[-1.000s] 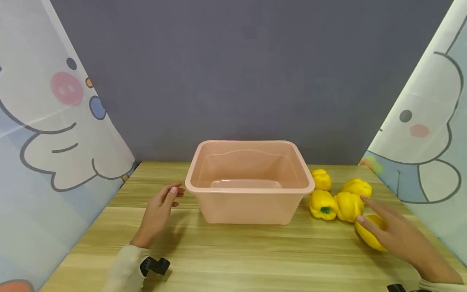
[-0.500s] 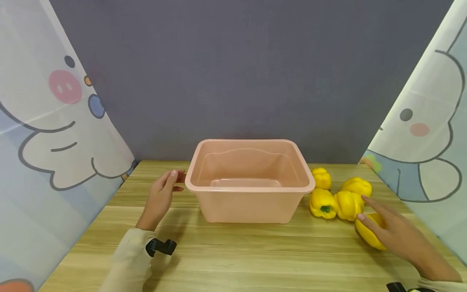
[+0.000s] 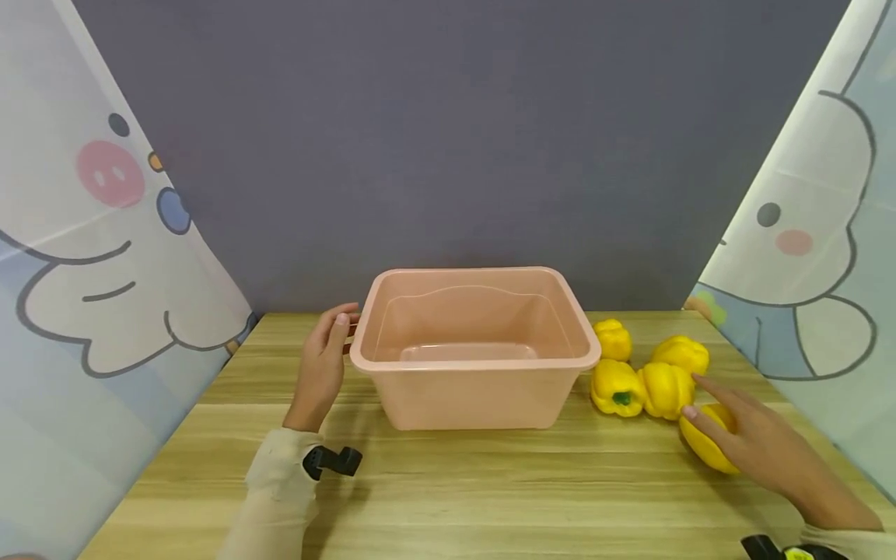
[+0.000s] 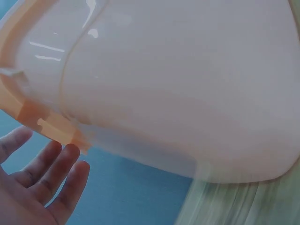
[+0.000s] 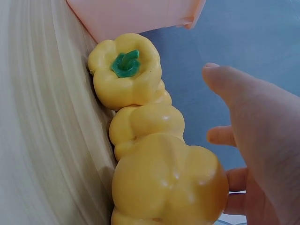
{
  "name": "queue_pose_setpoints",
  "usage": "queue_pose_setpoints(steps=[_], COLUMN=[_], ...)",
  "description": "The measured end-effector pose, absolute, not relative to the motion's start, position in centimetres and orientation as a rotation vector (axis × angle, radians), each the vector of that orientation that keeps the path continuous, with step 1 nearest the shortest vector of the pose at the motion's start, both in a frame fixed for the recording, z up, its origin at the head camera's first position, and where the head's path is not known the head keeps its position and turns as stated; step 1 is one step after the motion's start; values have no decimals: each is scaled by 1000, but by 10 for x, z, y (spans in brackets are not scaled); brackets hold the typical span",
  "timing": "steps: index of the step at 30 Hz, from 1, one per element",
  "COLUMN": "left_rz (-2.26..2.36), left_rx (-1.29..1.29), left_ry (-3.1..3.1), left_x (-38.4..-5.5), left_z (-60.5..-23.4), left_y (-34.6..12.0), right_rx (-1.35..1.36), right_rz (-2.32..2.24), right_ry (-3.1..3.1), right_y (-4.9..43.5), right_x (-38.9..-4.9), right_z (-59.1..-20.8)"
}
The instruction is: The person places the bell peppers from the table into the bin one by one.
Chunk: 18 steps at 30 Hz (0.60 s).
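A pink plastic bin (image 3: 472, 397) stands upright in the middle of the table, with nothing inside. My left hand (image 3: 324, 365) is at its left rim, fingers loosely extended. In the left wrist view the fingertips (image 4: 71, 152) come right up to the underside of that rim. Several yellow bell peppers lie right of the bin, one with a green stem (image 5: 125, 64) facing out. My right hand (image 3: 759, 443) hovers over the nearest yellow bell pepper (image 3: 705, 447), partly hiding it. Its thumb and fingers are spread, not curled round the pepper.
The wooden table (image 3: 448, 498) reaches back to a dark grey panel (image 3: 455, 140). Cartoon-printed sheets (image 3: 161, 311) border it on both sides. Other peppers (image 3: 680, 355) sit close together between the bin and my right hand.
My left hand has moved forward and right, up to the bin's left rim. My right hand stays over the nearest pepper. The head view has shifted slightly.
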<state>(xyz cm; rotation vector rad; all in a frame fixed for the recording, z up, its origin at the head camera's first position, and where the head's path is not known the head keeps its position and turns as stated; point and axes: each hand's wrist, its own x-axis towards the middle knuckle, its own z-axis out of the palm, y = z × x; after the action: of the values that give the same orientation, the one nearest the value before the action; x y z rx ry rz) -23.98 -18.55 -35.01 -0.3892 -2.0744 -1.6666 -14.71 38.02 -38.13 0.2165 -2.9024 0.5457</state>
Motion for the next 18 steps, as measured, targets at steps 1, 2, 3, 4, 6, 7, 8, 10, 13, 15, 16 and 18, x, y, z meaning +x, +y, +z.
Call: queue_pose_setpoints(steps=[1,2,3,4,6,7,8,10,13,15,16,18], left_rz=[-1665,-1668,-1673,-1672,-1686,-1688,-1696,-1686,-1653,-1630,-1628,-1639], left_rx=[-394,-400,-406,-406,-415,-418,-420,-415,-405,-410,-417,-439], left_ry=[-2075,-2073,-2070,-2068,-2064,-2064,-2065,-2088,-2122,-2133,-2130,-2117], left_x=[-241,-241,-242,-243,-244,-244,-245,-247,-249,-250,-251,-251], left_z=[-350,-350,-350,-351,-351,-351,-352,-352,-353,-355,-357,-359], left_y=[-185,-184,-184,-185,-187,-187,-187,-185,-183,-182,-182,-183], right_rx=[215,215,209,210,221,225,227,226,218,216,217,223], right_rz=[545,547,545,549,560,563,569,581,589,598,599,594], right_ry=[-2900,-2897,-2900,-2900,-2892,-2890,-2886,-2879,-2872,-2864,-2857,-2841], right_y=[380,381,381,381,381,381,382,384,388,391,392,393], right_x=[-147,-147,-147,-148,-150,-151,-151,-152,-152,-150,-149,-148], right_z=[-381,-381,-381,-382,-382,-382,-382,-383,-385,-388,-389,-391])
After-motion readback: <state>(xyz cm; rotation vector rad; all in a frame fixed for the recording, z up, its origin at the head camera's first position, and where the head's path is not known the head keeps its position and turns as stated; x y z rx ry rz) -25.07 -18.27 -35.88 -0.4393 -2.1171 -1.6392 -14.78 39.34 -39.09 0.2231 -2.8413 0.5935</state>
